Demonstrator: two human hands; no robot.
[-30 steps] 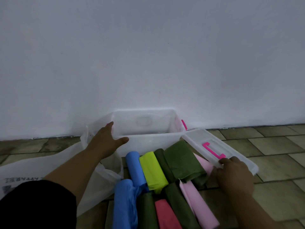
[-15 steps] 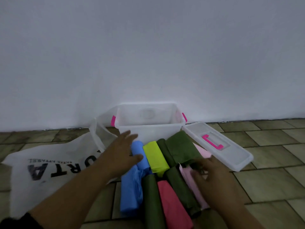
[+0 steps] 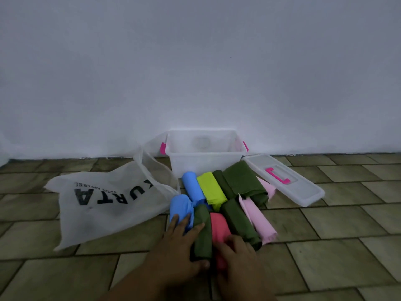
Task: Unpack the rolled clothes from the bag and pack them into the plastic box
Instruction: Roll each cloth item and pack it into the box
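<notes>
Bag [image 3: 104, 205] looks emptied, plastic box [image 3: 195, 166] holds nothing yet, and now left hand [image 3: 178, 253] clasps a dark green roll [image 3: 202, 237], right hand [image 3: 238, 261] curls onto the red roll [image 3: 219, 227]

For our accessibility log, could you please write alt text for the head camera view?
A person's left hand grips a dark green roll, the right hand a red roll, in a pile of rolled clothes on a tiled floor. Nearby lie an open plastic box, its lid and a white bag.
</notes>
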